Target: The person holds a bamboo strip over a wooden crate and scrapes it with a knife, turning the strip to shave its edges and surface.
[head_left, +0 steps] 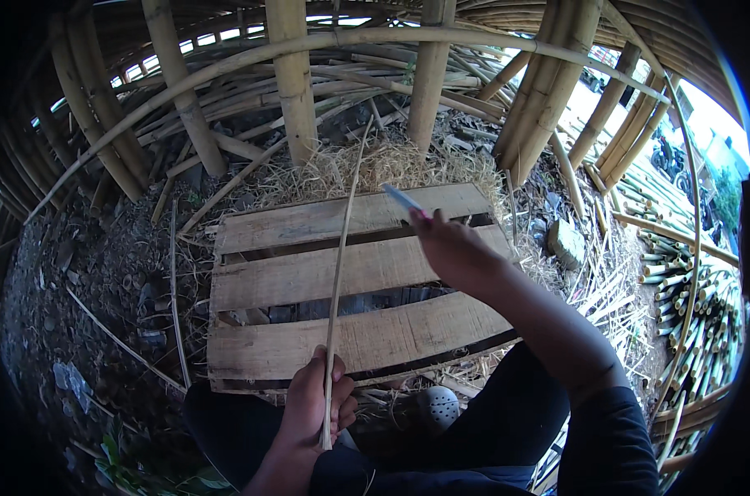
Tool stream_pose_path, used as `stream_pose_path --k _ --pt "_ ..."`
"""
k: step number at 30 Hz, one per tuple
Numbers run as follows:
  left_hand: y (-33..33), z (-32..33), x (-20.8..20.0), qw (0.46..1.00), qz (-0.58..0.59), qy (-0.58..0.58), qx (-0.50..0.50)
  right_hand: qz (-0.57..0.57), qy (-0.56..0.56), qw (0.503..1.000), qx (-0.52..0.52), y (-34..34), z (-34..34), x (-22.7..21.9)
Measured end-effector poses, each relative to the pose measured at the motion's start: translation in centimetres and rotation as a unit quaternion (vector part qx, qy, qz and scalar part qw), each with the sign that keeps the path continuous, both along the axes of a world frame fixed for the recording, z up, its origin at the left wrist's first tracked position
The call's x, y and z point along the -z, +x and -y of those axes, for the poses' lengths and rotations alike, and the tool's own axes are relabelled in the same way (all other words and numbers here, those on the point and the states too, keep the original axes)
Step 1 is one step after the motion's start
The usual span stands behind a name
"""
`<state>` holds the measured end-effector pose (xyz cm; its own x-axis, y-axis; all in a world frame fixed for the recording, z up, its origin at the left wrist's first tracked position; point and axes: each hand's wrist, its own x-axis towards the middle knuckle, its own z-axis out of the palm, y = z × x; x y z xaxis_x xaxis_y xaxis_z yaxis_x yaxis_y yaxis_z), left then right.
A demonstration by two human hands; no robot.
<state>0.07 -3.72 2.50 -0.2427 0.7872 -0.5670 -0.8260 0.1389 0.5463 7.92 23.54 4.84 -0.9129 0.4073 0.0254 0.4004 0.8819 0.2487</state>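
My left hand (319,398) is closed around the lower end of a long, thin bamboo strip (342,248), near my lap. The strip slants up and away across a low slatted wooden table (309,273), and its far tip reaches past the table's back edge. Over the right part of the table, my right hand (449,248) grips a knife (401,198) by its reddish handle. The blade points up and to the left, apart from the strip. My fingers partly cover the handle.
Curly shavings (375,168) heap behind the table. Upright bamboo posts (290,83) and a curved bamboo rail (375,35) stand beyond. Cut bamboo poles (705,306) are stacked at the right, near a stone block (566,244). Litter covers the dark ground at the left.
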Motion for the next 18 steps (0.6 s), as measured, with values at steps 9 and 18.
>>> stream_pose_path --k 9,18 --pt "0.8 -0.6 -0.6 1.0 -0.016 -0.004 0.002 0.186 -0.005 0.937 0.295 1.3 -12.2 3.5" --pt "1.6 -1.2 1.0 0.996 0.016 0.046 0.073 -0.167 -0.279 0.945 -0.002 1.1 -0.7 -3.2"
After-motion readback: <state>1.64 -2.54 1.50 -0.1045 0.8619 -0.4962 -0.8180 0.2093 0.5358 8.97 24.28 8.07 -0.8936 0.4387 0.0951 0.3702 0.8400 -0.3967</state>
